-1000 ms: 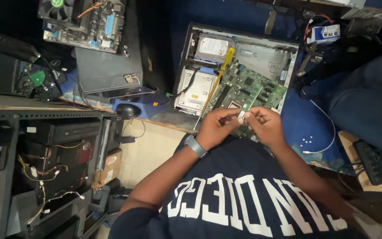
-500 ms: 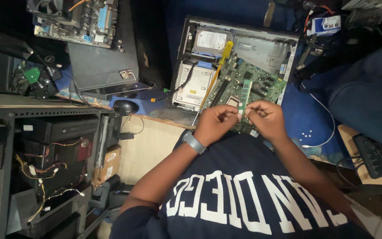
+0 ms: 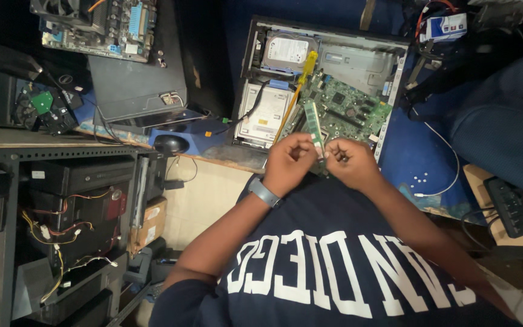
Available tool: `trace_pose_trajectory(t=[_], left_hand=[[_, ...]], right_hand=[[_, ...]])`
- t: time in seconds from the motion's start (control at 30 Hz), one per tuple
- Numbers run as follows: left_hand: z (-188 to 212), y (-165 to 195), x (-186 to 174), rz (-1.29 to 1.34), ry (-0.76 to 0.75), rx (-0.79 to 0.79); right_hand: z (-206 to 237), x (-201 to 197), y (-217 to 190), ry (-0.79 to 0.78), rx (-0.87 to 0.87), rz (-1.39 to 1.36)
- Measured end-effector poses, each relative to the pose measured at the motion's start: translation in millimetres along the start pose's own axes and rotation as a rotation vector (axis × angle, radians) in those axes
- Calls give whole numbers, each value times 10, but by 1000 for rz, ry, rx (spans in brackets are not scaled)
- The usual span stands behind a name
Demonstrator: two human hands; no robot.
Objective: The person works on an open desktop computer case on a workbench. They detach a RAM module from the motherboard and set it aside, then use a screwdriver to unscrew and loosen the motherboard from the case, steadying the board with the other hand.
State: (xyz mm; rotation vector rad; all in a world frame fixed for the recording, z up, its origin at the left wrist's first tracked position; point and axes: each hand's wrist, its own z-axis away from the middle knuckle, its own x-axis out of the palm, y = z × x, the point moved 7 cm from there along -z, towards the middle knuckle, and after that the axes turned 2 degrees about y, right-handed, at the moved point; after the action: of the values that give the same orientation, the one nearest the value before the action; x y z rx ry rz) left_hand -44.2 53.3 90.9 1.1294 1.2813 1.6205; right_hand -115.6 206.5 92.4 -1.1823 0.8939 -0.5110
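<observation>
Both hands gripping a memory stick
Left hand [image 3: 290, 162] and right hand [image 3: 347, 162] are pinching the green memory stick [image 3: 315, 124] with closed fingers, near the open computer case [image 3: 394, 91]

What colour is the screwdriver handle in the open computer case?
Yellow: the screwdriver shows in the head view, beyond the two hands.

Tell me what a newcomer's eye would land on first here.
First, the two hands at centre: the left hand and right hand pinch a green memory stick between them, just above the open computer case. Inside the case, a yellow-handled screwdriver lies slanted beside the green motherboard. At top left, a second bare circuit board rests on a dark case.
</observation>
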Motion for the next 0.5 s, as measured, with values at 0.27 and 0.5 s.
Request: trace_pose_trajectory(t=[0.27, 0.5], left_hand=[[-148, -35, -319, 270, 258, 15], [-60, -80, -149, 223, 87, -14]], right_hand=[[58, 85, -69, -168, -172, 37], [56, -147, 263, 81, 33, -280]])
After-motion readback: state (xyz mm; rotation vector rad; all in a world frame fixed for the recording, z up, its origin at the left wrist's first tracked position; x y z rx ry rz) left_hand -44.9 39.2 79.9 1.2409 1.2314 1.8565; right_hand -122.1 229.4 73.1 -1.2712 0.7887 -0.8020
